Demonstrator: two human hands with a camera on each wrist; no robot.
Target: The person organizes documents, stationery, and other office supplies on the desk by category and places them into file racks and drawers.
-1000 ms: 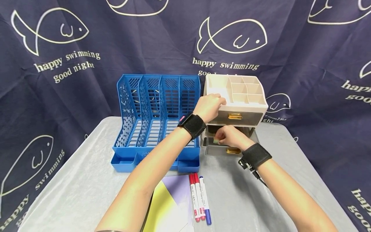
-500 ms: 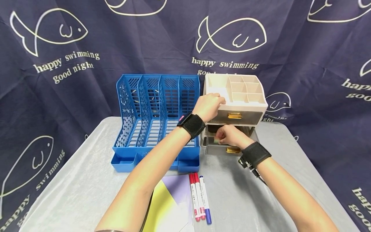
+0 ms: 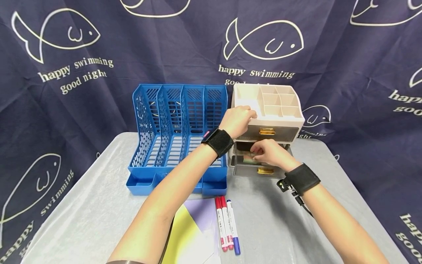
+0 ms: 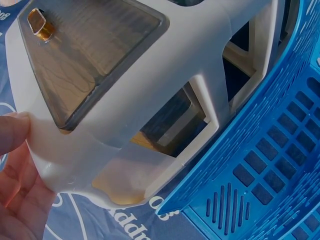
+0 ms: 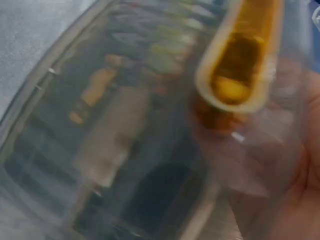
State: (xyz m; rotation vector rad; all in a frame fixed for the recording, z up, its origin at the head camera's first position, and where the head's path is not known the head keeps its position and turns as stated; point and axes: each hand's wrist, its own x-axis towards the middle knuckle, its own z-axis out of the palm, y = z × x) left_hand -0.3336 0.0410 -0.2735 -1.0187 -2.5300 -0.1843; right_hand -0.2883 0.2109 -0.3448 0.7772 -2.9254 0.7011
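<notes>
My left hand point(image 3: 236, 121) grips the left front edge of the white desk organizer point(image 3: 278, 123), its thumb on the rim in the left wrist view. The organizer's lower grey see-through drawer point(image 3: 243, 171) is pulled out. Over it is my right hand point(image 3: 271, 153), with thumb and fingers loosely bent and a gap between them. Below its fingertips a small pale green and pink item point(image 3: 249, 160) lies in the drawer; its kind cannot be made out. The right wrist view is blurred, with the hand partly behind the drawer's gold handle point(image 5: 235, 75).
A blue file rack point(image 3: 178, 170) stands left of the organizer. In front lie two red markers and a blue marker point(image 3: 233, 227), beside yellow, purple and white sheets point(image 3: 188, 234). The upper drawer point(image 3: 254, 134) is closed. A dark fish-print cloth hangs behind.
My right hand has shifted right and slightly up in the drawer, its fingers parting and showing more of the small item. The left hand keeps its place on the organizer.
</notes>
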